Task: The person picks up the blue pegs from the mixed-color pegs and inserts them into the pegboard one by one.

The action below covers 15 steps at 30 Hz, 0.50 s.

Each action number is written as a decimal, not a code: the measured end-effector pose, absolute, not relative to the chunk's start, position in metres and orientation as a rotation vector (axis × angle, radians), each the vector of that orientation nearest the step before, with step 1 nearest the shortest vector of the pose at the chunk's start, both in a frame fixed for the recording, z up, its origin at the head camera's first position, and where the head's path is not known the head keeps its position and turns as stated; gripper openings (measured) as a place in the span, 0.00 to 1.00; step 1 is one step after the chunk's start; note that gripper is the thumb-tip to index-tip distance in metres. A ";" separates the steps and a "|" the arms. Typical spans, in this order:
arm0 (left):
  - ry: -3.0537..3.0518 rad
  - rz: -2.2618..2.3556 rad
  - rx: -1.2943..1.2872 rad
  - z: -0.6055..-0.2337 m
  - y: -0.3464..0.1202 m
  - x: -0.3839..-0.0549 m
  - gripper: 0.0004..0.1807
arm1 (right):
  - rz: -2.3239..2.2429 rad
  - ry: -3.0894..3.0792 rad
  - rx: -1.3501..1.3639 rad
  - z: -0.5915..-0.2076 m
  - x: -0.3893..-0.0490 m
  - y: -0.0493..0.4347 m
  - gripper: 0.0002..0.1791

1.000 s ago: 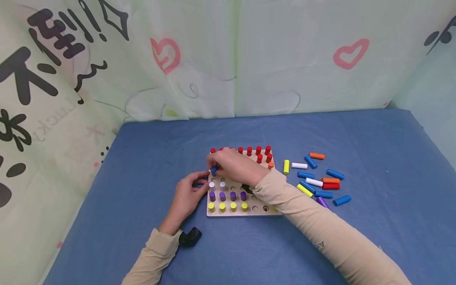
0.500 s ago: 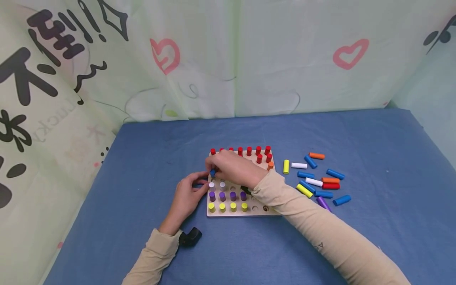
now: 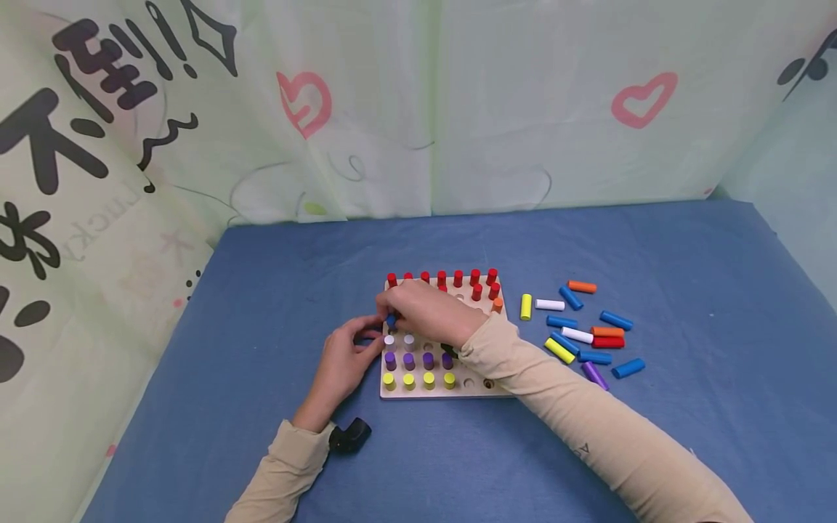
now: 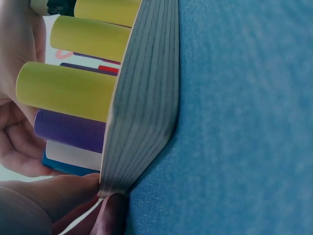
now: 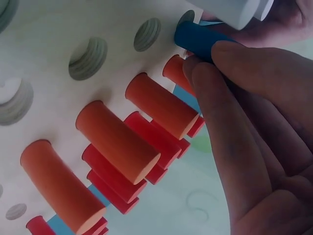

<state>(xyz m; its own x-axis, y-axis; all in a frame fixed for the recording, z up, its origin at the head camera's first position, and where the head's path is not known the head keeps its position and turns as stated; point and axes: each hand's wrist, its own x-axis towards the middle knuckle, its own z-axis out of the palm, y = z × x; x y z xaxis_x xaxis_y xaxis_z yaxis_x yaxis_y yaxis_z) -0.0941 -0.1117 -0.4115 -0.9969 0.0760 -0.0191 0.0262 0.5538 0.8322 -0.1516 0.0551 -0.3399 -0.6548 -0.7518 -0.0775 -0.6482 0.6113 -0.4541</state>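
Note:
A wooden pegboard [image 3: 451,394] lies on the blue cloth, with red, orange, white, purple and yellow pegs standing in rows. My left hand [image 3: 345,357] holds its left edge; in the left wrist view the thumb [image 4: 73,191] lies against the edge with a fingertip beside it. My right hand [image 3: 431,309] reaches over the board and pinches a blue peg [image 5: 198,40] between thumb and fingers. The right wrist view shows that peg tilted, its end right by a round hole [image 5: 187,17] near the left edge. My right hand and sleeve hide several holes.
Loose pegs lie right of the board, among them a yellow peg [image 3: 526,306], a white peg [image 3: 549,305], a red peg [image 3: 608,342] and several blue pegs [image 3: 628,368]. A patterned curtain [image 3: 490,131] hangs behind the table and along its left.
My right hand has shifted slightly towards me and left with the blue peg, uncovering more of the red pegs at the back. The left hand stays at the board's edge.

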 end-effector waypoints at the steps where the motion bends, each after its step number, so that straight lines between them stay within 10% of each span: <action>1: 2.723 1.459 0.090 -0.412 -0.112 -0.094 0.21 | -0.577 2.575 -1.145 -0.340 -0.152 0.055 0.06; 15: 2.744 1.451 0.110 -0.414 -0.112 -0.095 0.20 | -0.627 2.563 -1.167 -0.340 -0.151 0.054 0.08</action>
